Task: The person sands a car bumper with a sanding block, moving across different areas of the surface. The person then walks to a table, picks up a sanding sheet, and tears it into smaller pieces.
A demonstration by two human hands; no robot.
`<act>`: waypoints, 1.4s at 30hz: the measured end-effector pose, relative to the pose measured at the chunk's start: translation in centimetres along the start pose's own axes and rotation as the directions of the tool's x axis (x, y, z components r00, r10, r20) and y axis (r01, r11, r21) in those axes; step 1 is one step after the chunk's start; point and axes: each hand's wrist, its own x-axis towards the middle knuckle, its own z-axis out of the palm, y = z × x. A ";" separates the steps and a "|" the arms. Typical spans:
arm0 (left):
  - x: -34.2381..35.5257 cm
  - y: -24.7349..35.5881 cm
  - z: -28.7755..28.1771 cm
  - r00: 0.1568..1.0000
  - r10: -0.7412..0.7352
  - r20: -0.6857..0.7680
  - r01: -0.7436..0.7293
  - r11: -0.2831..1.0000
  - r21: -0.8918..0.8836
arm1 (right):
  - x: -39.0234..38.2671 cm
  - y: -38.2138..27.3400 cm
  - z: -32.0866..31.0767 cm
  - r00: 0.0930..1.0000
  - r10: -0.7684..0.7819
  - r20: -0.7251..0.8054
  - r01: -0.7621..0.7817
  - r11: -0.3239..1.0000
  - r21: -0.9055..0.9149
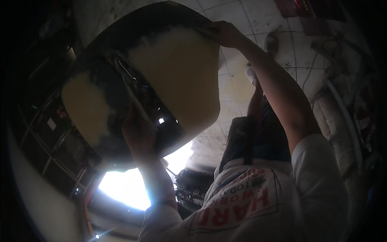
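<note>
A large curved vehicle body panel (181, 76), black with broad dull-yellow patches, is held up in front of me. A long dark recess (149, 94) runs across it, with a narrow strip along one side and some shiny metal parts inside. My left hand (139, 131) is closed at the lower end of this strip; its fingers are in deep shadow. My right hand (225, 34) grips the panel's upper right edge, its fingertips partly hidden along the rim.
Pale, stained floor tiles (238, 92) spread below, with my shoes (250, 72) on them. A dark rack (48, 137) stands at the left. At the right lie a cable (308, 76) and a long pale bar (342, 109). Strong light enters through a bright opening (125, 187) at lower left.
</note>
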 end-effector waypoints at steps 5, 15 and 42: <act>1.8 -1.2 -1.1 0.813 0.582 0.032 -0.475 0.630 0.615 | -1.9 -3.0 3.7 0.989 0.143 -0.026 -0.140 0.987 0.084; 1.4 -1.0 -0.6 0.992 0.125 0.026 -0.126 0.991 0.042 | -18.1 -10.6 10.8 0.961 -0.103 -0.257 0.123 0.990 0.062; 1.2 0.0 -1.1 0.910 0.413 0.030 -0.379 0.803 0.460 | 0.7 -10.9 1.8 0.996 -0.083 -0.016 0.085 0.975 0.205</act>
